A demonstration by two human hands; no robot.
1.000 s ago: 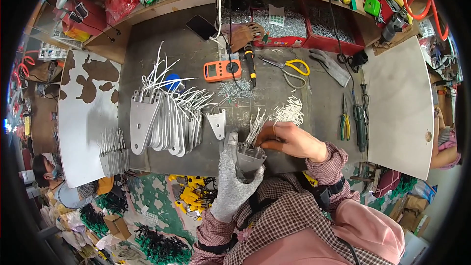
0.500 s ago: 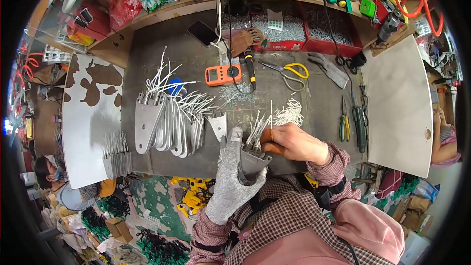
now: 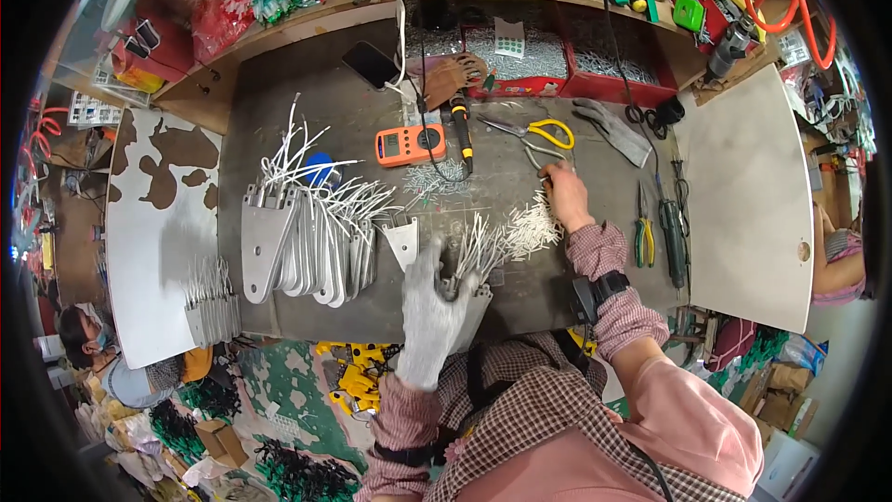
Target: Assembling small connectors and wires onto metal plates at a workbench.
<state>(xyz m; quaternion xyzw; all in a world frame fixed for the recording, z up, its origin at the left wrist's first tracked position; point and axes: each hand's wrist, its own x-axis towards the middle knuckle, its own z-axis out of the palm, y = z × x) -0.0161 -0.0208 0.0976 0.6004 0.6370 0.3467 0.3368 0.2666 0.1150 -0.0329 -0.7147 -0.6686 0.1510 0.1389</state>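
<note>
My left hand, in a grey glove, is wrapped round a small stack of grey metal plates near the bench's front edge. White wires stand up from these plates. My bare right hand is farther out, its fingers bent at the near handle of the scissors, which have one yellow handle. Part of that near handle is hidden under the fingertips. Beside this hand lies a heap of short white tubes. A single grey plate lies left of the held stack.
Many wired metal plates stand in a row at left. An orange multimeter, a screwdriver and small metal pins lie beyond. Pliers, a dark green corded tool and a glove are at right. Red bins stand behind.
My right hand has left the wires of the held plates and moved forward and right to the scissors. My left hand has stayed round the plates, which are now tilted.
</note>
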